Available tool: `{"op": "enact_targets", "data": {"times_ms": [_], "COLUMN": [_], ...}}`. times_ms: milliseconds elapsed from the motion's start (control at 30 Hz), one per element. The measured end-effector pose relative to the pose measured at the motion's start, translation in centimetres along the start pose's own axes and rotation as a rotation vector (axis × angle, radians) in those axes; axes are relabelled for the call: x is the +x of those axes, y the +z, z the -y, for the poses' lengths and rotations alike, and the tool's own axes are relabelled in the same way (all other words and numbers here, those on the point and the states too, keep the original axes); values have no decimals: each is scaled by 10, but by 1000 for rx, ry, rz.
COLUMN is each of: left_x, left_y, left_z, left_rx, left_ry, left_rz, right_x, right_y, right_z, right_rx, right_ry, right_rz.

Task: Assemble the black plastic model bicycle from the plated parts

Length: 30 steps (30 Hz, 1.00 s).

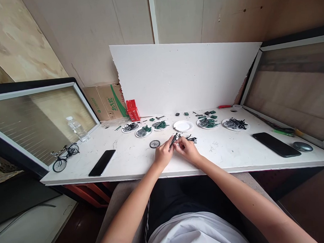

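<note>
Near the table's front middle, my left hand [164, 152] is closed on a small black part [173, 140], which slants up between the two hands. My right hand [186, 148] is beside it, fingers pinched together at the part's right side; what they hold, if anything, is too small to make out. A small spoked wheel [154, 144] lies flat just left of my left hand. Thin black pieces [192, 138] lie on the table just beyond my right hand.
An empty white plate [183, 126] stands beyond my hands, with several plates of small parts on both sides. A model bicycle [66, 156], a bottle [78, 129] and a phone [102, 163] are at left; another phone [276, 144] and a grey mouse-like object [303, 146] are at right.
</note>
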<state>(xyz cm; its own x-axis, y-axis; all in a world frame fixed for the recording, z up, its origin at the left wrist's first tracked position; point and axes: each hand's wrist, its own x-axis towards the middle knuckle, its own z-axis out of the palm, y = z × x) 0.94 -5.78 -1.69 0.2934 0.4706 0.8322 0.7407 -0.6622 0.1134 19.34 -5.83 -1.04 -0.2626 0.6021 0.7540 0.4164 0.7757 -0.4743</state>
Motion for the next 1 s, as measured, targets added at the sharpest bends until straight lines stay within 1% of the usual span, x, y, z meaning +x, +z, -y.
{"op": "enact_targets", "data": {"times_ms": [167, 300, 400, 500, 600, 700, 833, 1000], "left_x": [1, 4, 9, 16, 24, 31, 38, 44], "left_y": [-2, -7, -12, -22, -34, -45, -57, -68], "left_z": [-1, -7, -15, -24, -33, -42, -55, -67], "left_rx": [-21, -46, -55, -37, -5, 25, 41, 27], "left_ry": [-48, -70, -48, -3, 50, 72, 41, -31], "left_rz": [-18, -22, -39, -58, -84, -90, -33, 60], "right_x": [2, 5, 9, 12, 15, 16, 17, 18], "right_y": [-3, -10, -20, -32, -40, -46, -52, -53], "right_z": [2, 5, 9, 15, 20, 23, 26, 26], "right_rx": [-132, -263, -294, -292, -308, -336, -326, -325], "right_ry": [-93, -221, -330, -382, -393, -345, -288, -298], "right_rz": [-35, -79, -108, -137, -158, -144, -110, -118]}}
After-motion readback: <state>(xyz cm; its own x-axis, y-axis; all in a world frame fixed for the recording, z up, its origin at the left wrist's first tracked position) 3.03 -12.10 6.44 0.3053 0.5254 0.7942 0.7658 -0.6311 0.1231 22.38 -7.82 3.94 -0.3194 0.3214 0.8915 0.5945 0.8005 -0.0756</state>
